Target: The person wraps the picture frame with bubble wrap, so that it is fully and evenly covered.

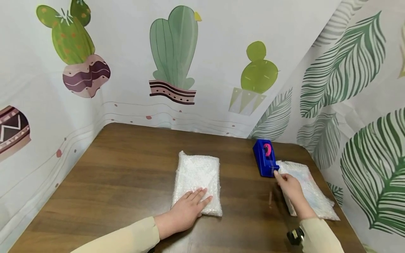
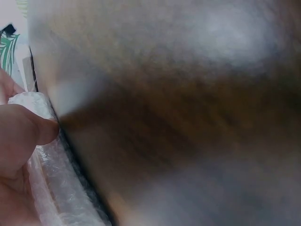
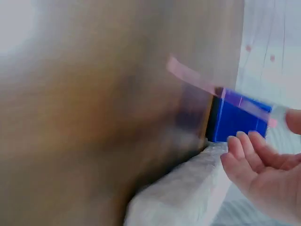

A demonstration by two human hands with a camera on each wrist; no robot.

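A bubble-wrapped package [image 1: 198, 172] lies flat on the table near the middle. My left hand [image 1: 187, 211] rests on its near end with the fingers spread; in the left wrist view the thumb [image 2: 46, 130] lies along the wrapped edge. Farther right stands a blue tape dispenser [image 1: 265, 160] with a pink-cored roll. My right hand [image 1: 291, 189] is at its front end, a fingertip by the cutter. In the right wrist view a strip of clear pinkish tape [image 3: 197, 80] runs across the dispenser's front. Thumb and loosely bent fingers are apart there, pinching nothing.
Under and beside the right hand lies a second bubble-wrapped package [image 1: 311, 193], close to the right edge of the brown wooden table [image 1: 126, 168]. A cloth backdrop [image 1: 215, 63] printed with cacti and leaves rises behind the table's far and side edges.
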